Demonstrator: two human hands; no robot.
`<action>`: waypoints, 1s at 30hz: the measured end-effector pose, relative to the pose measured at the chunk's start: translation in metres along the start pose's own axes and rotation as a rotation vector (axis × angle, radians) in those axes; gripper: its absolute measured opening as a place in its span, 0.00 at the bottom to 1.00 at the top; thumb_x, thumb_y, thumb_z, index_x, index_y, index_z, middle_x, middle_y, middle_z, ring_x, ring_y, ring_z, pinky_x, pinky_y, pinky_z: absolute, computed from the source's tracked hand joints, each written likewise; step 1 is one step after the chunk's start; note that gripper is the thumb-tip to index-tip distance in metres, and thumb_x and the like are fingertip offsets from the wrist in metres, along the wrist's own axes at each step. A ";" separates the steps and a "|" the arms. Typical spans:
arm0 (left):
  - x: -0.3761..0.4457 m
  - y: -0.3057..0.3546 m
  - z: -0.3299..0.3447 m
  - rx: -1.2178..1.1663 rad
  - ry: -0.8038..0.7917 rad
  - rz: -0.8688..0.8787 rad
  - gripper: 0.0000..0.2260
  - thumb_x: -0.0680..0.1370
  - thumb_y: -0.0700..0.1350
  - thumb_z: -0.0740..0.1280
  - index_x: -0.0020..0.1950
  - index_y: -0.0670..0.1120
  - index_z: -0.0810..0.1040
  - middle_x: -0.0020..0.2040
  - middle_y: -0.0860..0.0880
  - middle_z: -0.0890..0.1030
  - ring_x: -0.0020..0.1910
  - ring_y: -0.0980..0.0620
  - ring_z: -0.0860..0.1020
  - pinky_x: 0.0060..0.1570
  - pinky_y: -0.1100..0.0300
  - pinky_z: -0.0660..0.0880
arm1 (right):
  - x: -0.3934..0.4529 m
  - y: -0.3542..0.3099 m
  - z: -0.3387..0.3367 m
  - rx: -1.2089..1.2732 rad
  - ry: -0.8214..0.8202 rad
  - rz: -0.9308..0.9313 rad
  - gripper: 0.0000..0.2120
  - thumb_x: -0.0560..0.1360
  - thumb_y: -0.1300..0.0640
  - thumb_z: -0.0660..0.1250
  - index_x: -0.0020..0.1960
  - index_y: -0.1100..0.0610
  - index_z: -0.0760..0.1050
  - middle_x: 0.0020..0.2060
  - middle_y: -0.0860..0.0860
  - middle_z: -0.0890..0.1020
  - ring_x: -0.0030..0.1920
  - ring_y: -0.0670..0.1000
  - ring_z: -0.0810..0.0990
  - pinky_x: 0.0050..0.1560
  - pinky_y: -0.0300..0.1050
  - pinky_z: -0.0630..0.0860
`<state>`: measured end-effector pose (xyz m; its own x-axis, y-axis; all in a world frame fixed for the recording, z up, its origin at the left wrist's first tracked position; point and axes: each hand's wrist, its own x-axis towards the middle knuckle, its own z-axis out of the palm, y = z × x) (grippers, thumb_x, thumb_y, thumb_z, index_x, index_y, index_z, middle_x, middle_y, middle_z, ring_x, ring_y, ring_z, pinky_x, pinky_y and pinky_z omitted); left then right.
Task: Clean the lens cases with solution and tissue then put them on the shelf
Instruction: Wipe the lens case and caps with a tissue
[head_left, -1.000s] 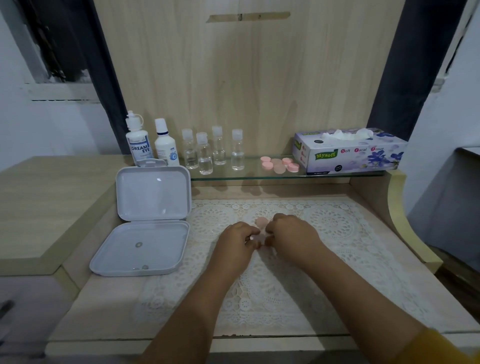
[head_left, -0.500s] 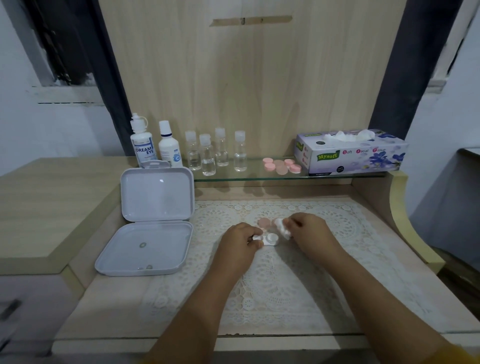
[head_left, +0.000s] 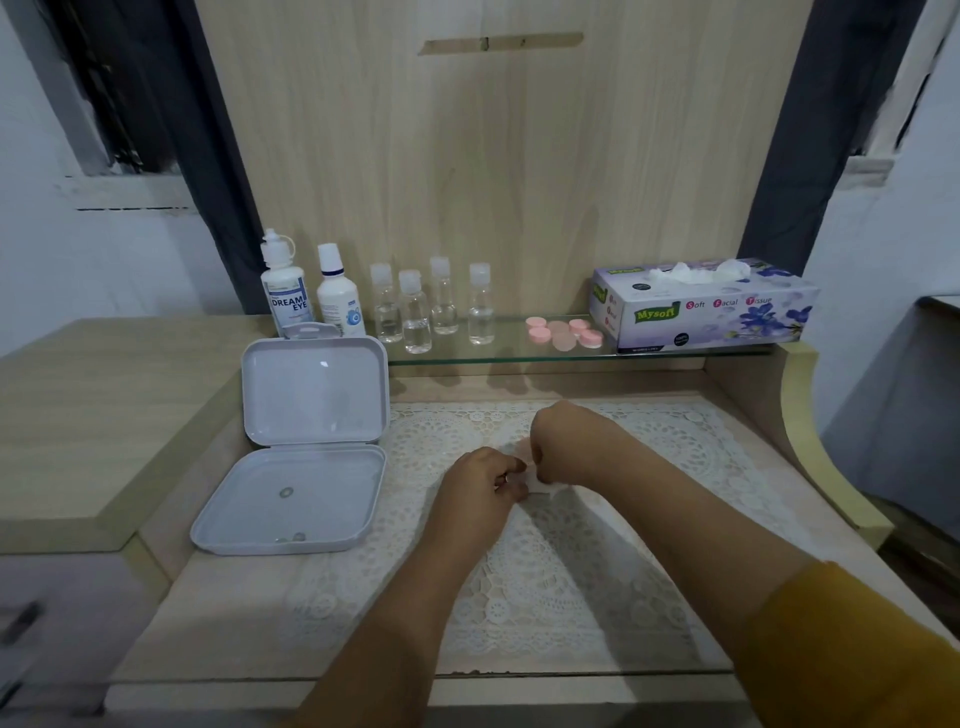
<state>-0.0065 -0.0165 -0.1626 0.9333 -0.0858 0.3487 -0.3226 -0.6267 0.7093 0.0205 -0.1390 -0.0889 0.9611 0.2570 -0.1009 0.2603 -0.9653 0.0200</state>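
Right now: both hands meet over a lens case on the lace mat

Close together at the middle of the worktop (head_left: 234, 613), the left hand (head_left: 480, 486) and the right hand (head_left: 569, 441) have their fingers curled round one small white lens case (head_left: 537, 483). Only a sliver of it shows between the knuckles, so whether tissue is pressed into it cannot be told. A pale pink piece (head_left: 522, 448) peeks out just behind the hands, mostly hidden by the right one. Everything here sits on a white lace mat (head_left: 571, 587).

To the left of the hands lies an open white plastic box (head_left: 306, 467), its lid standing upright at the back and its tray flat on the worktop.

Behind, a glass shelf (head_left: 519, 358) runs along the wooden back panel. On it, from left to right: two solution bottles (head_left: 311, 291), four small clear bottles (head_left: 431, 306), a cluster of pink lens cases (head_left: 563, 332), and a tissue box (head_left: 701, 306) with a white tissue sticking out of the top
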 end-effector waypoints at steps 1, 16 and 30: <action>0.000 -0.001 0.000 0.002 0.004 -0.001 0.11 0.75 0.38 0.68 0.57 0.43 0.81 0.51 0.48 0.79 0.47 0.56 0.74 0.45 0.79 0.64 | 0.000 0.000 0.000 0.031 0.004 0.027 0.14 0.70 0.64 0.67 0.30 0.57 0.66 0.29 0.51 0.69 0.29 0.49 0.69 0.32 0.40 0.69; -0.001 0.003 -0.003 0.013 -0.053 0.002 0.14 0.75 0.37 0.67 0.60 0.44 0.79 0.53 0.48 0.78 0.52 0.53 0.74 0.56 0.65 0.69 | 0.000 -0.004 -0.007 0.248 -0.071 0.177 0.06 0.76 0.63 0.65 0.40 0.64 0.74 0.34 0.53 0.74 0.34 0.50 0.71 0.35 0.41 0.70; -0.003 0.003 -0.003 0.093 -0.062 0.113 0.10 0.77 0.34 0.64 0.55 0.39 0.81 0.48 0.45 0.77 0.51 0.51 0.75 0.53 0.64 0.70 | -0.001 -0.005 0.002 0.187 0.003 0.227 0.15 0.71 0.63 0.69 0.33 0.57 0.64 0.32 0.51 0.68 0.30 0.47 0.67 0.28 0.39 0.64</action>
<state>-0.0106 -0.0156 -0.1598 0.9007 -0.2059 0.3825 -0.4130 -0.6790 0.6070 0.0179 -0.1344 -0.0910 0.9931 0.0336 -0.1123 0.0174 -0.9897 -0.1422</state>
